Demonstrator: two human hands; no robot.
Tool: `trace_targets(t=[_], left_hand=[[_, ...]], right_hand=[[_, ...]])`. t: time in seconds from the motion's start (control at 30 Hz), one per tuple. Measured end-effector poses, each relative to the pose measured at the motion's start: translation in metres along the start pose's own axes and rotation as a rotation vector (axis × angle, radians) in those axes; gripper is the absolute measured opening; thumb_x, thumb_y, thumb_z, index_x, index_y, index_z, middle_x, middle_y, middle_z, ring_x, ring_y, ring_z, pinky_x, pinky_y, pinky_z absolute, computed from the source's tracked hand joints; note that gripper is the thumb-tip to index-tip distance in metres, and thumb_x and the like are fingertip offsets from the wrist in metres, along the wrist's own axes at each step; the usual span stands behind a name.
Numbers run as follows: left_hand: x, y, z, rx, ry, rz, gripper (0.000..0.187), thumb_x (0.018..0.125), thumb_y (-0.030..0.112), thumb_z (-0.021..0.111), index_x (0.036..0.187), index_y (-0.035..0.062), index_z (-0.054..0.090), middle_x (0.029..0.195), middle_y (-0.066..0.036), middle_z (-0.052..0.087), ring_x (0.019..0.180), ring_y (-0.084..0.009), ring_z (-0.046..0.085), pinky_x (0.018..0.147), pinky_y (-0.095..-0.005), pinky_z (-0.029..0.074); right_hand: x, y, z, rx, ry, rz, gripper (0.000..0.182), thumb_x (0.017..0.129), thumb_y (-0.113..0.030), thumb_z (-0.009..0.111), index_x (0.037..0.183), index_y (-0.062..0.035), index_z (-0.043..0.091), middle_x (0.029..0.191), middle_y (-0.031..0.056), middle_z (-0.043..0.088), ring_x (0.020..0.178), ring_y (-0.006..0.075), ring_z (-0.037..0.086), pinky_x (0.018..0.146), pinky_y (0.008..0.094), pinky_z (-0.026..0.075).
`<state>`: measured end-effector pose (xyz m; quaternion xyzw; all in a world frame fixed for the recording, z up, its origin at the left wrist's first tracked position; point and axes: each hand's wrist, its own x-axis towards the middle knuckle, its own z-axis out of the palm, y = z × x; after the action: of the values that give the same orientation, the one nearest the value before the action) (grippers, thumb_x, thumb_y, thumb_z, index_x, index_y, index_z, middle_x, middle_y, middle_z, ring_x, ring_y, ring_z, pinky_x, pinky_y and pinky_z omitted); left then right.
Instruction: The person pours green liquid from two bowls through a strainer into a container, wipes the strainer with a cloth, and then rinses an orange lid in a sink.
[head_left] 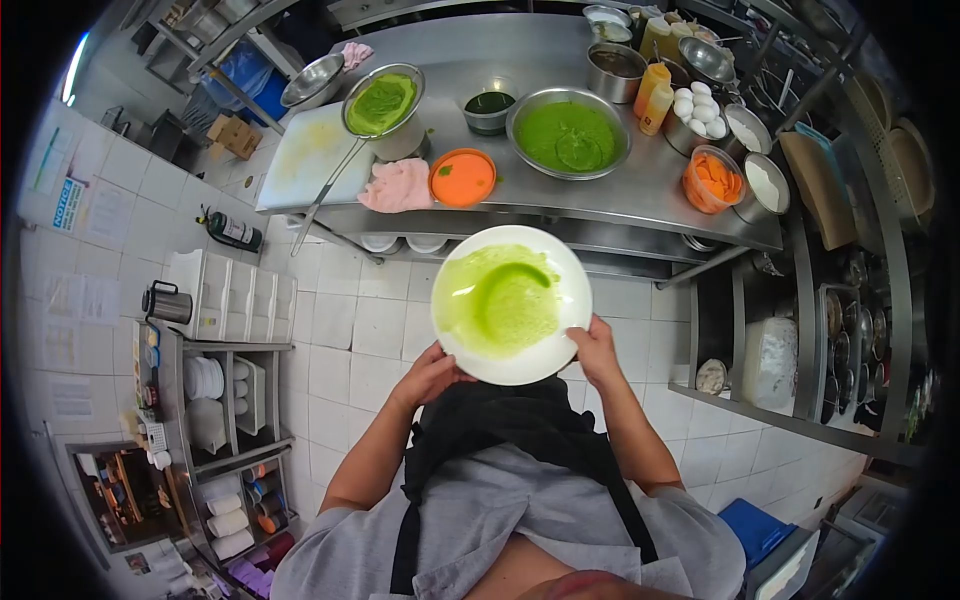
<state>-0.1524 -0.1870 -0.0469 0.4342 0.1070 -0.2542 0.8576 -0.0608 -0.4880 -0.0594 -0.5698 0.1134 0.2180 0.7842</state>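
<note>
"Grey shirt (pixel 455 500) and black apron (pixel 510 410), that's what sits closest to my eyes. Past them I've got the white plate (pixel 575 290) out in front of me, face up, with a green smear (pixel 470 310) across it."

"Where's that, going by the steel bowl (pixel 568 177)?"

"On my side of it, a little to its left, and clear of the edge of the steel table (pixel 640 205). The bowl holds a smooth green mixture (pixel 545 130)."

"And your hands?"

"Both closed on the plate. My left hand (pixel 432 375) has the near left part of the rim, my right hand (pixel 597 350) the near right part, its thumb lapping over the edge. How the fingers sit underneath, I can't tell."

"Which one's nearer the bowl?"

"The right, though the plate lies ahead of both, between them and the table. It's round, so no long axis to speak of; what counts is that the far rim faces the bowl, with a gap between."

"Anything beside the bowl?"

"Orange mixture (pixel 462 178) in a small bowl to its left, a pink cloth (pixel 395 187) further left, and eggs (pixel 700 108) off to its right"
</note>
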Motion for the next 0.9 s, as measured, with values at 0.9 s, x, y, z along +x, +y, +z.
trace_targets(t=[0.9], left_hand=[[-0.355,0.06,-0.278,-0.483,0.781,0.674,0.074,0.057,-0.01,0.054,0.13,-0.0046,0.045,0.123,-0.017,0.057,0.114,-0.0353,0.056,0.1,-0.0452,0.046]], right_hand=[[0.037,0.136,0.464,-0.255,-0.71,0.561,0.056,0.097,-0.044,0.048,0.131,-0.0002,0.041,0.105,0.0263,0.064,0.066,0.0262,0.068,0.055,0.0324,0.057]])
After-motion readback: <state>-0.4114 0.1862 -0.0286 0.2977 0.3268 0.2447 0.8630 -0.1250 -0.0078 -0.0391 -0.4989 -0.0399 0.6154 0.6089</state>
